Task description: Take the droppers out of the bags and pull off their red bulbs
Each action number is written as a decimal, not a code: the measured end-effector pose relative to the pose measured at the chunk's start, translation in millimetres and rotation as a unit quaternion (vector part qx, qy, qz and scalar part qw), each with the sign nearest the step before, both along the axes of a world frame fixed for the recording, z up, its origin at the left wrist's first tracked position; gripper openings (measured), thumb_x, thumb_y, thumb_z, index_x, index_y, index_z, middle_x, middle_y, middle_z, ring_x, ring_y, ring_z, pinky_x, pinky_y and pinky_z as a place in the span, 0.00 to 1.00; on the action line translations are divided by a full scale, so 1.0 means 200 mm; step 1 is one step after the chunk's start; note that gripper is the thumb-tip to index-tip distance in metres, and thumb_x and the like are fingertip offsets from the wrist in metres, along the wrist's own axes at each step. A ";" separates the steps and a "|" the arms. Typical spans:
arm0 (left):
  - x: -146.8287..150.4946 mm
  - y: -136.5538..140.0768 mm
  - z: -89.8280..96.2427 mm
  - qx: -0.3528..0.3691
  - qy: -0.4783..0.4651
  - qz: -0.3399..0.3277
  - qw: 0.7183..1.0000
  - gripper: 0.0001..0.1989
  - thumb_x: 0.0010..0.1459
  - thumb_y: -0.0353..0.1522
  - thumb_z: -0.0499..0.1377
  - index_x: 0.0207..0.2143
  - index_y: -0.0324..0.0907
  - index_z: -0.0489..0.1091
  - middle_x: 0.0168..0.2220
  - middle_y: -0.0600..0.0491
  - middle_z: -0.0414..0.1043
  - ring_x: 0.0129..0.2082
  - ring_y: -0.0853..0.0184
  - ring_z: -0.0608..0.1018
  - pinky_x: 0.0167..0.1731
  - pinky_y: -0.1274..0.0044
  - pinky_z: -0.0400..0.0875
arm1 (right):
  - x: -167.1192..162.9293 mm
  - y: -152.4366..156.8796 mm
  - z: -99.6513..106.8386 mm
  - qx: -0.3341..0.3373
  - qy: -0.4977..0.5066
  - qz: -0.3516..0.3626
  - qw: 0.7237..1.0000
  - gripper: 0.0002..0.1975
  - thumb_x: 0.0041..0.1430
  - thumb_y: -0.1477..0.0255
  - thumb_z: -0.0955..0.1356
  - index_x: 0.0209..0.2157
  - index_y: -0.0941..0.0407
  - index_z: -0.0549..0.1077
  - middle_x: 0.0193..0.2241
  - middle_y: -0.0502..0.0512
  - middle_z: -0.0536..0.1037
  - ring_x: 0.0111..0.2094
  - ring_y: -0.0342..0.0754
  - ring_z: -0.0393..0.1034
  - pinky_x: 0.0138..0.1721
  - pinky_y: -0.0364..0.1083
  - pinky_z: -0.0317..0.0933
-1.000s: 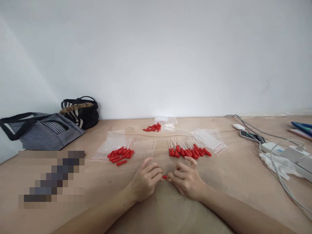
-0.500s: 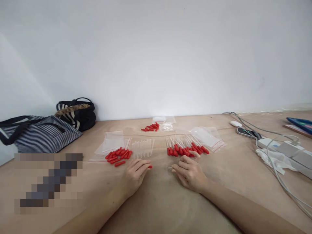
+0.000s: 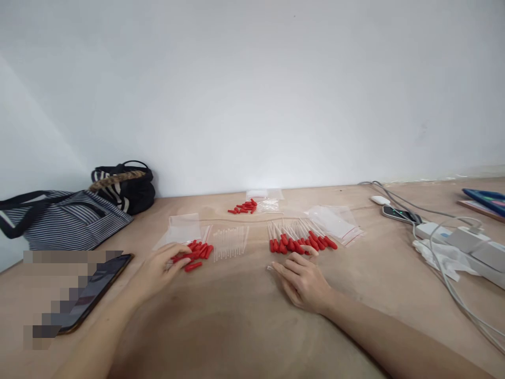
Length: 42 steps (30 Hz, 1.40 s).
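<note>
My left hand reaches over a loose pile of red rubber dropper bulbs on the left. Its thumb and fingers are apart around the near part of the pile, and I see no bulb clearly gripped. Right of that pile lies a row of clear dropper tubes on a plastic bag. My right hand is closed, pinching a thin clear tube whose end pokes out to the left. Just beyond its knuckles lie several droppers with red bulbs, tubes pointing away.
More red bulbs and clear tubes lie at the back. Zip bags rest behind the droppers. A phone and a striped bag are on the left. A power strip with cables is on the right.
My left hand has moved left from the middle to the bulb pile, and the red bulb at its fingertips no longer shows there. My right hand stays nearly in place with the tube.
</note>
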State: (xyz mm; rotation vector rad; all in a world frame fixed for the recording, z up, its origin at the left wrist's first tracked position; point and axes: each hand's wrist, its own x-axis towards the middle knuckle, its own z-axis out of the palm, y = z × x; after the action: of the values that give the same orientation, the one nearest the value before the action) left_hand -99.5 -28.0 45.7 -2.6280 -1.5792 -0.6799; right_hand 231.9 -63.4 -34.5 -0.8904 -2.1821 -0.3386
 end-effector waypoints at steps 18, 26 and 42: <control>0.43 -0.13 -0.26 0.038 -0.081 -0.169 0.982 0.09 0.56 0.32 0.53 0.40 0.43 0.67 0.37 0.51 0.69 0.36 0.68 0.73 0.37 0.77 0.68 | -0.03 -0.01 0.02 0.010 0.025 0.030 0.999 0.07 0.55 0.77 0.62 0.34 0.54 0.70 0.22 0.46 0.73 0.30 0.42 0.63 0.49 0.53 0.41; 0.65 -0.13 -0.31 -0.024 -0.160 -0.234 0.959 0.07 0.57 0.27 0.51 0.34 0.41 0.68 0.30 0.53 0.69 0.30 0.72 0.72 0.32 0.81 0.68 | -0.03 -0.01 0.02 0.026 0.026 0.049 0.998 0.07 0.57 0.77 0.61 0.31 0.54 0.69 0.19 0.45 0.72 0.26 0.40 0.62 0.48 0.51 0.40; 0.67 0.40 -0.12 -0.180 -0.240 -0.065 0.952 0.08 0.53 0.27 0.49 0.37 0.38 0.62 0.30 0.53 0.68 0.31 0.70 0.74 0.34 0.75 0.70 | -0.03 -0.01 0.02 -0.016 0.047 0.023 0.999 0.12 0.55 0.70 0.63 0.41 0.56 0.67 0.32 0.52 0.74 0.35 0.45 0.65 0.49 0.53 0.42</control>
State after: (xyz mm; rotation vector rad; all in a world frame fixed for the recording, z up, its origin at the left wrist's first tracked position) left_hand 33.6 52.9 21.7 -3.0155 -1.7995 -1.2280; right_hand 225.6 -65.9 -30.4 -0.8552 -2.1230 -0.2369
